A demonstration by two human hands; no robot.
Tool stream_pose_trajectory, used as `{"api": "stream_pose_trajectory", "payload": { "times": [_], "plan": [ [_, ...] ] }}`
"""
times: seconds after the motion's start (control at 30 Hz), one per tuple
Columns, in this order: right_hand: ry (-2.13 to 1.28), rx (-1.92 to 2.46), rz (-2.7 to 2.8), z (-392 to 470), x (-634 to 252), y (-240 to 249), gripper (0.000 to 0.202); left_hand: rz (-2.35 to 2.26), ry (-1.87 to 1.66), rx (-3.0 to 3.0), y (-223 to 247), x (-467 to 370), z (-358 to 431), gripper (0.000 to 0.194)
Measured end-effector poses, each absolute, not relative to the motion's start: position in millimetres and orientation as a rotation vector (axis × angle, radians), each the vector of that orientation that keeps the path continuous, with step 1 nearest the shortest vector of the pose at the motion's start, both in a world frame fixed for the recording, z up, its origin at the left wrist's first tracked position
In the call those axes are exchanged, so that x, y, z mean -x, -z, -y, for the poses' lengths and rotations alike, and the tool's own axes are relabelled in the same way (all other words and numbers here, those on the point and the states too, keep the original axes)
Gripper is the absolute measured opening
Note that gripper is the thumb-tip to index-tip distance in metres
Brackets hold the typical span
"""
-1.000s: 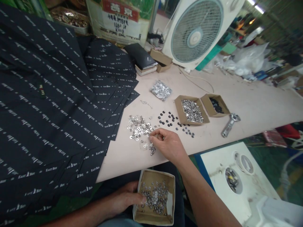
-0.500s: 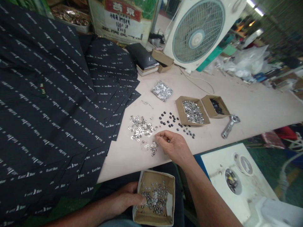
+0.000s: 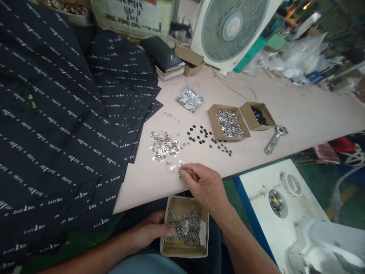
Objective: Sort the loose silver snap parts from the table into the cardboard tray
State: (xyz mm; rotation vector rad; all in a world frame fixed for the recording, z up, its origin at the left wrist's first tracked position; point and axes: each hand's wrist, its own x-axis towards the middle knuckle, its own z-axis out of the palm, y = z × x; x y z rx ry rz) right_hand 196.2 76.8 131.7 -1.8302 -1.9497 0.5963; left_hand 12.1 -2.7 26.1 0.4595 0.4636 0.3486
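Observation:
My left hand [image 3: 155, 230] grips a shallow cardboard box [image 3: 168, 249] by its left side, thumb over the rim. Inside lie many small metal snap fasteners [image 3: 186, 228]. Just beyond the box, my right hand [image 3: 203, 184] is at the table's near edge, fingers pinched together at a small cluster of snap fasteners [image 3: 180, 171]. Something small and greyish shows between those fingers, partly hidden. A larger loose pile of silvery snap parts [image 3: 165, 146] spreads out to the left and behind. Black round snap caps [image 3: 199, 134] lie scattered farther right.
Two cardboard boxes hold silver parts [image 3: 229, 123] and black parts [image 3: 258, 116]. A metal tool [image 3: 275, 140] lies beside them. A bag of metal parts [image 3: 190, 99], a fan [image 3: 234, 28] and dark printed fabric [image 3: 71, 114] surround the work area. A white machine [image 3: 296, 205] stands right.
My right hand has moved left and closer to me, from beside the small cluster onto it. My left hand still holds the box. The whole view has shifted a little.

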Motion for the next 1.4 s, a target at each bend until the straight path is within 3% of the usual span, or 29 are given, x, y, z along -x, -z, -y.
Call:
{"api": "stream_pose_trajectory", "payload": {
  "times": [0.53, 0.8, 1.07, 1.4],
  "plan": [
    [-0.743, 2.012, 1.953, -104, -191, -138, 0.01, -0.443, -0.361, -0.501, -27, -13, 3, 0.057],
    [-0.547, 1.811, 2.372, -112, -197, -144, 0.017, -0.417, -0.373, -0.484, -26, -12, 3, 0.056],
    [-0.637, 1.918, 2.028, -116, -209, -134, 0.021, -0.444, -0.354, -0.483, -21, -14, 4, 0.059],
    [-0.747, 1.854, 1.856, -103, -215, -129, 0.013, -0.461, -0.341, -0.476, -23, -14, 3, 0.056]
  ]
}}
